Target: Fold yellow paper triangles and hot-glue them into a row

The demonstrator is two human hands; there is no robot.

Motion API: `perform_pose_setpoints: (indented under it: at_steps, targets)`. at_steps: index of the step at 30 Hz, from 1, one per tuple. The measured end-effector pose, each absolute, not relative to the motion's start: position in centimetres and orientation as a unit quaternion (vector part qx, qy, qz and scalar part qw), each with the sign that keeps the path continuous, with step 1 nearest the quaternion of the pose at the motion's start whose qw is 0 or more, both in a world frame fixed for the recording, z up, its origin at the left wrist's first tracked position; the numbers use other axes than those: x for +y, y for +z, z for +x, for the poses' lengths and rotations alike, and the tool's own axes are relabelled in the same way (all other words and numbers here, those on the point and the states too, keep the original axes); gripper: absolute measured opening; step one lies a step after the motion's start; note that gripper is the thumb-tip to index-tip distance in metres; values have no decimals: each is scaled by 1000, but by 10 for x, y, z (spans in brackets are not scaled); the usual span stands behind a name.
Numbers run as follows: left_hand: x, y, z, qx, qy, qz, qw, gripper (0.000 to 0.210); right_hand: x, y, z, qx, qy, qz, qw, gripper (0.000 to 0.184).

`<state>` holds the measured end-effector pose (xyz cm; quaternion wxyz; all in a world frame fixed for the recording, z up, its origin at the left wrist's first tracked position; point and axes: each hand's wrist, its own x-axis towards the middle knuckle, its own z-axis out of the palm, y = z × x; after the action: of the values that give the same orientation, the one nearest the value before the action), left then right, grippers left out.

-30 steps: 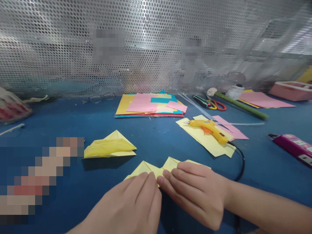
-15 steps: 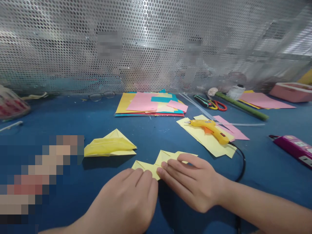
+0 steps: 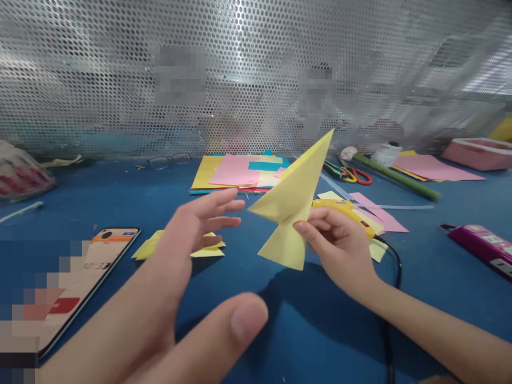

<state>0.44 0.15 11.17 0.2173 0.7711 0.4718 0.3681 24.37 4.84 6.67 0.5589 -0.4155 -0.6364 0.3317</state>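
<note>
A folded yellow paper [image 3: 294, 197] is held upright above the table, pinched at its narrow waist between the thumb and fingers of my right hand [image 3: 340, 240]. Its upper part rises to a sharp point and its lower part flares out. To its left, my left hand [image 3: 176, 266] is in the air with the fingers spread and nothing in them. Behind that hand, partly covered by it, another folded yellow paper [image 3: 210, 248] lies on the table. A yellow glue gun [image 3: 366, 221] lies behind my right hand, which hides part of it.
On the blue table [image 3: 120, 192] lie a phone [image 3: 90, 282] at left, stacked coloured paper [image 3: 234, 170], glasses [image 3: 168, 160], scissors [image 3: 358, 175], a green stem [image 3: 400, 173] and a purple power strip [image 3: 486, 245]. A perforated metal screen [image 3: 256, 80] stands behind. The glue gun's black cord [image 3: 394, 320] runs toward me.
My right hand has lifted the folded paper off the table and turned it upright. My left hand has let go of it, opened, and moved left and up.
</note>
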Motion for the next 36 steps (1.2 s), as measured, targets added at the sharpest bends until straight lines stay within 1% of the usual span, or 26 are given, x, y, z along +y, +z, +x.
perform_pose_setpoints:
  at_steps: [2,4,7,9,10,11,13,15,17,19,21,22,24,25,28,29,30,33,34,36]
  targets:
    - [7,110,11,495,335,745,297,56,52,66,243,-623,398,-405,537,18]
    - [12,109,17,514,305,705,381,57,55,65,242,-614,471,-387,502,27]
    - [17,112,22,494,294,652,494,56,53,66,238,-608,550,-364,442,32]
    - [19,114,21,475,292,635,535,55,50,68,237,-592,603,-356,399,33]
    - [19,114,19,467,294,641,534,55,49,69,236,-578,629,-353,382,34]
    - [20,114,17,462,305,654,516,57,48,71,236,-562,652,-350,370,35]
    - [22,113,14,463,342,687,444,64,47,74,237,-530,690,-347,351,34]
    - [25,111,11,481,365,712,357,71,47,76,238,-517,706,-350,334,26]
    - [28,110,10,507,359,736,269,73,47,77,240,-520,707,-363,313,20]
    - [32,113,8,508,338,778,151,66,48,77,241,-535,697,-377,294,19]
    - [34,120,5,463,322,825,23,47,49,76,243,-553,690,-378,274,20]
    - [34,123,3,429,311,848,-17,39,49,75,244,-564,687,-373,266,20]
    - [34,129,-2,350,274,895,-35,34,50,74,246,-582,681,-361,259,20]
    - [33,130,-3,310,243,919,-22,39,51,73,247,-589,680,-354,257,21]
    - [29,128,-5,217,155,964,-18,71,51,70,249,-590,691,-331,253,23]
    - [27,126,-3,200,146,968,-28,75,51,69,249,-584,701,-323,250,24]
    - [26,123,-1,192,149,969,-36,70,51,68,249,-574,715,-317,243,25]
    - [22,113,6,197,165,966,-22,32,49,69,248,-545,750,-310,213,26]
    - [22,110,8,204,162,965,-4,29,48,70,247,-544,755,-308,198,26]
    - [21,108,11,229,153,960,46,29,47,73,246,-554,761,-297,161,26]
